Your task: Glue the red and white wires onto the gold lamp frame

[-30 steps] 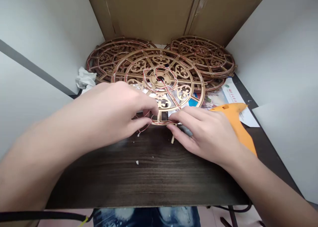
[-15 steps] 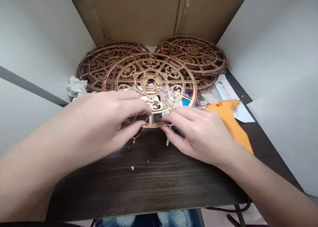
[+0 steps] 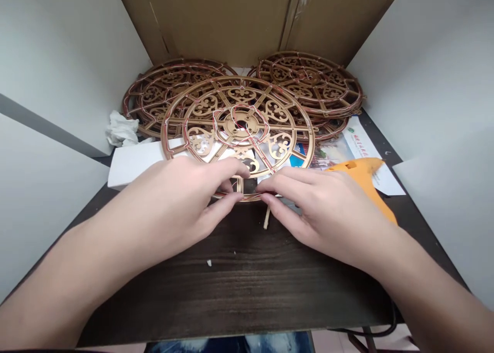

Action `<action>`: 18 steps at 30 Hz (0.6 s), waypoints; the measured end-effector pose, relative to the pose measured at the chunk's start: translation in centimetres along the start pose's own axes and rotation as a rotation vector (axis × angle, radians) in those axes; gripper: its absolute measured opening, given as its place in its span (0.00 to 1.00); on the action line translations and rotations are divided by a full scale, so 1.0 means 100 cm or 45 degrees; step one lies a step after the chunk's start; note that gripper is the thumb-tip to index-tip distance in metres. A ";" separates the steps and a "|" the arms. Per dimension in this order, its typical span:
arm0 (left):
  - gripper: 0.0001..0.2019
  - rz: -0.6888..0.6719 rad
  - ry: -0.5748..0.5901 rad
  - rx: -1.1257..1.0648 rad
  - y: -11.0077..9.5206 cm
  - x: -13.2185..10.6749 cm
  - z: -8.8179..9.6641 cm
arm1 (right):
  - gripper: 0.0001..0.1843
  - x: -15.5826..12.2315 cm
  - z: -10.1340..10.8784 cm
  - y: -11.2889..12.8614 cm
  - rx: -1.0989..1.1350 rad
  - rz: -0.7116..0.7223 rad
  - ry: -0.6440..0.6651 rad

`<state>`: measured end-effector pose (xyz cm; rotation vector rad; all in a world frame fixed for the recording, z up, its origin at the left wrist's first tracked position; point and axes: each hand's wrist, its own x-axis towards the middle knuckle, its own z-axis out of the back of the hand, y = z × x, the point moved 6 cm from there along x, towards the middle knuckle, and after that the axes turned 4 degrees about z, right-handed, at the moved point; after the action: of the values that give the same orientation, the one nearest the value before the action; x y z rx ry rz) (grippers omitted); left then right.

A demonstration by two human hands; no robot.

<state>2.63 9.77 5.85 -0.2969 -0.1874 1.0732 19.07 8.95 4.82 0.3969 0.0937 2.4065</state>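
Observation:
A round gold openwork frame, with scroll patterns and red and white wires, leans tilted in front of me. At its near rim, my left hand is closed, with the thumb on the outer edge and the index finger above. Between its fingertips runs a thin red wire along the rim. Just to the right, my right hand pinches the same wire against the rim with thumb and index finger. My fingers partly hide the contact points. Below the right fingertips a short tan stick sticks out.
Stacks of similar frames lie behind, at left and right, before a cardboard panel. An orange tool like a glue gun lies by my right hand. Crumpled tissue, a white box and printed paper are around.
The view has shifted slightly, showing the white box at left. My left fingertips have moved right along the rim, closer to my right hand. The loose wire end below my left hand no longer shows.

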 end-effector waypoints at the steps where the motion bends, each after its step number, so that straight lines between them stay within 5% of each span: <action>1: 0.14 0.009 0.011 -0.016 0.000 0.000 0.000 | 0.11 0.001 0.001 0.000 -0.001 -0.008 0.026; 6: 0.12 -0.046 -0.019 -0.015 -0.001 0.001 -0.002 | 0.12 -0.001 0.025 0.000 -0.135 -0.037 -0.068; 10: 0.12 -0.089 -0.012 -0.002 0.002 -0.004 0.000 | 0.12 -0.024 0.072 -0.028 -0.264 -0.429 -0.209; 14: 0.10 -0.048 -0.031 0.045 0.006 -0.011 0.002 | 0.32 -0.073 0.078 -0.066 -0.427 -1.049 0.191; 18: 0.10 -0.161 -0.113 0.148 0.007 -0.016 -0.004 | 0.37 -0.107 0.045 -0.083 -0.322 -1.168 0.376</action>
<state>1.44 8.57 5.23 -0.1317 -0.2195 0.9685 33.34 8.17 4.94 -0.1203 0.0779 1.5209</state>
